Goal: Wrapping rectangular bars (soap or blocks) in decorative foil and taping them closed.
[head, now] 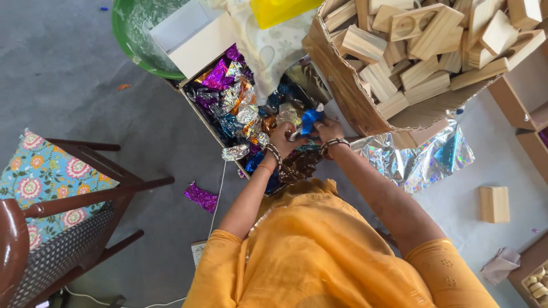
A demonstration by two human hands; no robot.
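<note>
Both my hands meet over an open box (201, 114) full of crumpled shiny foil scraps in purple, silver, blue and orange. My left hand (283, 138) and my right hand (328, 130) together grip a small blue foil piece (311, 120) between the fingers. Bangles circle both wrists. My orange garment (319, 251) fills the lower middle of the view.
A cardboard box (342, 85) heaped with wooden blocks stands at upper right. A holographic silver foil sheet (428, 159) lies beneath it. A single wooden block (494, 203) and a purple foil scrap (201, 197) lie on the floor. A green basin (128, 40) is behind; a wooden chair (63, 194) is at left.
</note>
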